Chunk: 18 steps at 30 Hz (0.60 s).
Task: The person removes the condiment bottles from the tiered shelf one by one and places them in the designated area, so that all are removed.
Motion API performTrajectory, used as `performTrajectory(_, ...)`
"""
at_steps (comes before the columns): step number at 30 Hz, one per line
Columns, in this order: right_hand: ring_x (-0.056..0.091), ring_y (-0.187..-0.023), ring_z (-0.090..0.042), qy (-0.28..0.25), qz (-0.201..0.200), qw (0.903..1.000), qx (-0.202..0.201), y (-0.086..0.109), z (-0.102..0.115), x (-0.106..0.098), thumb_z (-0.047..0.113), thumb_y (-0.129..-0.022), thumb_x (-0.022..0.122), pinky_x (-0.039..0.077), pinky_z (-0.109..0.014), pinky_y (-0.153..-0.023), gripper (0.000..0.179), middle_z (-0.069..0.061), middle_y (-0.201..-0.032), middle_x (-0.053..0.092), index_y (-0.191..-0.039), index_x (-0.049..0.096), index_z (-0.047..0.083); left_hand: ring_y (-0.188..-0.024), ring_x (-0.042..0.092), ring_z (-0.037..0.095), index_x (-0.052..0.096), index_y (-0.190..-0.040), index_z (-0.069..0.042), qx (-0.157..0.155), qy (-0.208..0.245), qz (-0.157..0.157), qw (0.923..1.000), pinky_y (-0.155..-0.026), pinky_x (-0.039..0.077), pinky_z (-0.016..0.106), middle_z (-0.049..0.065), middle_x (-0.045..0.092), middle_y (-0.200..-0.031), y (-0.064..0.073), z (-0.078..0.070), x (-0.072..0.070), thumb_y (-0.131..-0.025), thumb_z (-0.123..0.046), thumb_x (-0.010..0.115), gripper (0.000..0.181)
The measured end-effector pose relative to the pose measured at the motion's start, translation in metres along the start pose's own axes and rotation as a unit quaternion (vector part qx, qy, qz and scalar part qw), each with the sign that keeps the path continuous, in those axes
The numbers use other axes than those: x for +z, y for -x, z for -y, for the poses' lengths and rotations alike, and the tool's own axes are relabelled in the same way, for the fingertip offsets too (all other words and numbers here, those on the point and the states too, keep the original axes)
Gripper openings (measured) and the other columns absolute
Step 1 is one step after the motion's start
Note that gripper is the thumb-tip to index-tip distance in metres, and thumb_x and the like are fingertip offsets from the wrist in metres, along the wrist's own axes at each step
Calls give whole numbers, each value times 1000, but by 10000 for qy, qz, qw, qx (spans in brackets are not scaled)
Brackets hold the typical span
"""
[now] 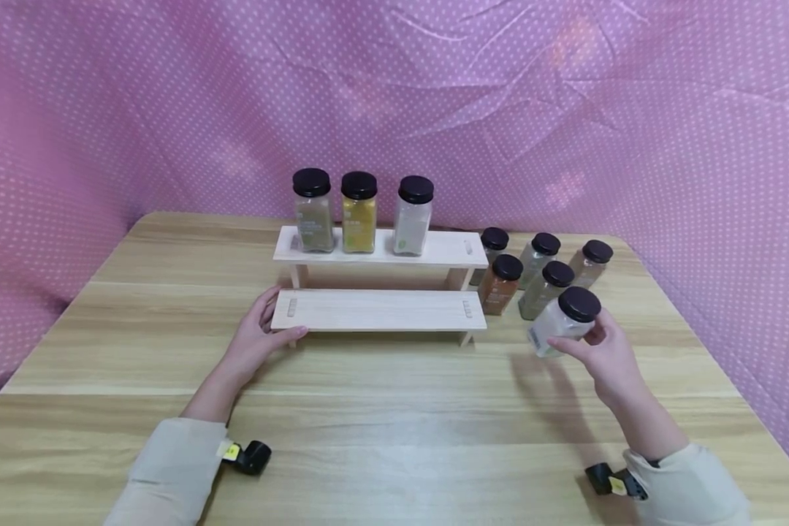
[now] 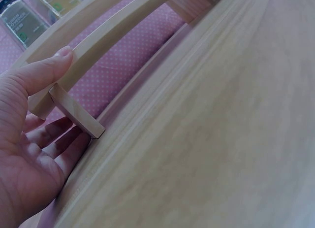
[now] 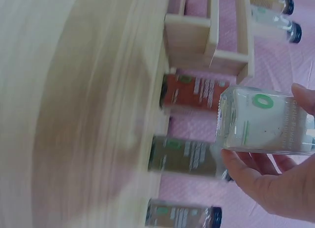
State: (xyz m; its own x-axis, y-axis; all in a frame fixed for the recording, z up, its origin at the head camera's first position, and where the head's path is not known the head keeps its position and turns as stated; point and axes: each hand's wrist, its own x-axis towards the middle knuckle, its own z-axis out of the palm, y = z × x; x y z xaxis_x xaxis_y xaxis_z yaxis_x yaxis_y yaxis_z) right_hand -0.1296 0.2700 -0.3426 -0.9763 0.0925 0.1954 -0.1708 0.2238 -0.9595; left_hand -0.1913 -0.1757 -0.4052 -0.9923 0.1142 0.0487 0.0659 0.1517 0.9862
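Pink cloth with white polka dots (image 1: 434,88) hangs in folds behind a wood-grained bench (image 1: 394,431), and a two-tier wooden rack (image 1: 378,311) stands on it near the far edge. On the upper tier, from left to right, stand a cumin powder jar (image 1: 314,228), a jar of yellow powder (image 1: 359,228) and a jar of white contents (image 1: 411,228), all upright under black lids. At the rack's left end the left hand (image 1: 253,342) grips the lower tier – thumb on the front edge, the other fingers bent behind the end support. Off to the right, the right hand (image 1: 611,361) has its fingers closed round a garlic powder jar (image 1: 552,329), which it holds tilted and clear of the bench, the black lid leaning away from the rack. Just beyond that jar, five more stand on the bench: a jar of reddish spice (image 1: 499,294) close by the rack's right end, a greyish-green jar (image 1: 543,298) beside it, and three back jars (image 1: 536,264) behind – their labels too small to read. Pale sleeves (image 1: 177,460) cover both forearms, and a small black camera (image 1: 255,458) sits at each wrist
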Motion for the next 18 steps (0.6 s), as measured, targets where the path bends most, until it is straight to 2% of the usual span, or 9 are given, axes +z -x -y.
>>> performTrajectory(4, 48, -91, -5, -281, 0, 9995, -121, -4, -6, -11, -11, -70, 63, 40, -13, -72, 51, 9, -98, 54, -108, 52, 21, -120, 28, 29, 11, -137, -3, -9, -5, -1, 10000, -97, 24, 39, 19, 25, -135, 0, 0, 0, -70, -9, 71, 90)
performTrajectory(6, 48, -93, -7, -317, -34, 9995, -52, -9, -13, -19, -11, -70, 63, 39, -14, -73, 51, 6, -100, 54, -111, 51, 17, -120, 27, 29, 12, -137, -3, -8, -12, -6, 10000, -98, 24, 39, 19, 25, -136, 0, 0, 0, -70, -10, 71, 90)
performTrajectory(10, 48, -97, -14, -303, -239, 9992, -105, -33, -75, -54, -7, -69, 67, 42, -16, -74, 58, -4, -108, 52, -120, 47, 11, -120, 27, 28, 12, -137, -4, -10, -29, -16, 10000, -98, 24, 39, 19, 25, -136, 0, 0, 0, -70, -10, 72, 90)
performTrajectory(13, 49, -99, -16, -383, -404, 9983, -145, -50, -117, -80, -5, -67, 70, 44, -16, -72, 63, -8, -112, 51, -123, 45, 11, -120, 27, 28, 12, -137, -4, -22, -48, -1, 10000, -97, 24, 40, 19, 25, -136, 0, 0, 0, -70, -11, 71, 90)
performTrajectory(18, 49, -99, -13, -322, -458, 9984, 97, -61, -123, -97, 0, -68, 71, 45, -17, -71, 63, -5, -111, 52, -124, 44, 14, -121, 26, 29, 10, -138, -5, -104, -71, 6, 9999, -97, 24, 41, 19, 23, -137, 2, -2, 0, -71, -12, 71, 90)
